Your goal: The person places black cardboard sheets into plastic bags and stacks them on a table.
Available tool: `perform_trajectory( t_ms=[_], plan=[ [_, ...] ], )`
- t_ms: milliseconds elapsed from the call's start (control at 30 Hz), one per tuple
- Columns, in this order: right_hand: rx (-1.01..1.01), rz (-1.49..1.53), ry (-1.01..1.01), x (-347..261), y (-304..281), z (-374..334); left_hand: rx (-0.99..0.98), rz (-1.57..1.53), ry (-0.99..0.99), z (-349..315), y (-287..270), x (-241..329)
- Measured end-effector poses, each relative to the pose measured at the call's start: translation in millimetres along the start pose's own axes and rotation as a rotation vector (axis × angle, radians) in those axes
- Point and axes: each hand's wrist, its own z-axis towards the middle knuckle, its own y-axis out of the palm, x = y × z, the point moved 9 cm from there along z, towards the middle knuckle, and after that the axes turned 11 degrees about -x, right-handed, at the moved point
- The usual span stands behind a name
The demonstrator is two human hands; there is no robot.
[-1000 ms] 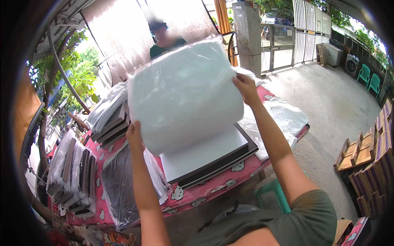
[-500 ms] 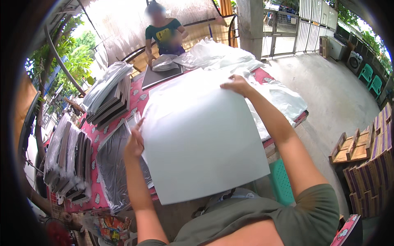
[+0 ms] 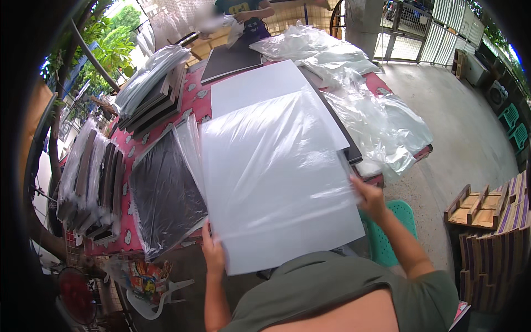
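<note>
A large white panel [image 3: 298, 246] lies before me at the table's near edge, its near end bare and jutting toward my body. A clear plastic bag [image 3: 265, 160] covers most of it, wrinkled and shiny. My left hand [image 3: 213, 252] is closed at the panel's left edge, by the bag's near end; its fingertips are partly hidden. At the right edge, my right hand [image 3: 369, 200] pinches the bag's side. Under the bagged panel's far end lies another white panel [image 3: 251, 88], with a dark panel [image 3: 337, 124] showing along its right side.
Bagged dark panels [image 3: 91, 188] stand at left, behind a flat bagged one [image 3: 166, 193]. Another stack [image 3: 152, 94] sits farther back. Loose plastic bags [image 3: 381, 124] cover the table's right. Across it, a person [image 3: 249, 14] handles plastic by a dark panel [image 3: 232, 62]. A green stool [image 3: 395, 232] stands right.
Both hands have come down the panel's sides toward me, and the plastic bag now reaches over most of it. The far white panel has come into sight. My view has shifted.
</note>
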Motion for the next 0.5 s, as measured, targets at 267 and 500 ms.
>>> perform_trajectory(
  t_ms=[267, 500],
  plan=[
    [-0.186, 0.124, 0.093, -68, 9, -43, 0.228, -0.781, -0.445, -93, -2, -23],
    [-0.415, 0.067, 0.093, -72, 67, -39, 0.847, -0.863, -0.455, -15, 9, -57]
  ],
)
